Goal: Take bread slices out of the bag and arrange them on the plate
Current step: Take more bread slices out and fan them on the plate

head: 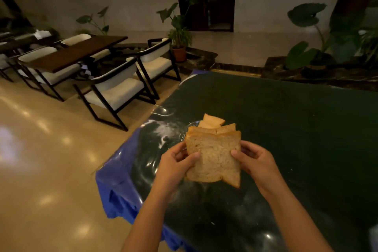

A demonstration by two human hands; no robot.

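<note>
I hold a small stack of brown bread slices (214, 157) upright above the table, the front slice facing me. My left hand (176, 161) grips its left edge and my right hand (255, 159) grips its right edge. Beyond the stack, more slices (212, 121) lie on what seems to be a clear glass plate (192, 124), mostly hidden by the held bread. The clear plastic bag (163, 131) lies crumpled on the table to the left of the plate.
The table (286, 129) has a dark green top under shiny plastic, with a blue cloth (120, 172) hanging at its left corner. White-cushioned chairs (120, 90) and a dark wooden table (77, 51) stand to the left. Potted plants (180, 32) line the back.
</note>
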